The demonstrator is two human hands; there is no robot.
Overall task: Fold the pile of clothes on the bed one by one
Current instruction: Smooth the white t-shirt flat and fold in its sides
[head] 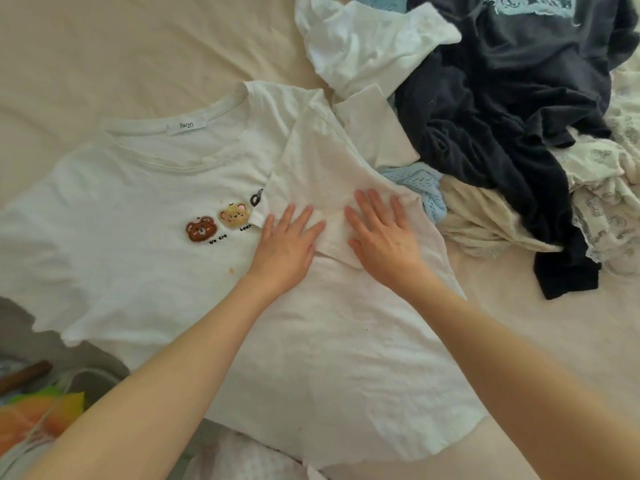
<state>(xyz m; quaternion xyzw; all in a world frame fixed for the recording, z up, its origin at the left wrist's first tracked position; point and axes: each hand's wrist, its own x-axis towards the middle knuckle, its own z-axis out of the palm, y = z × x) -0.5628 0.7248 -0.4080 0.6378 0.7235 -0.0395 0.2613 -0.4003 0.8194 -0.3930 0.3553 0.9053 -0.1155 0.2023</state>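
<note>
While the white T-shirt (138,209) is lying spread flat on the bed (86,46) toward its near edge, you are pressing both hands on the shirt's folded-over right side. Your left hand (287,247) is lying flat with fingers straight and slightly spread, gripping nothing, just beside the bear patches (221,221) on the chest. Your right hand (384,233) is lying just beside it, also flat and open, palm down on the sleeve (322,174) that is turned in across the front. The pile of clothes (502,116) is sitting toward the bed's far right corner, with a dark sweatshirt (485,140) draping over white and cream pieces, its nearest items touching the shirt's shoulder
</note>
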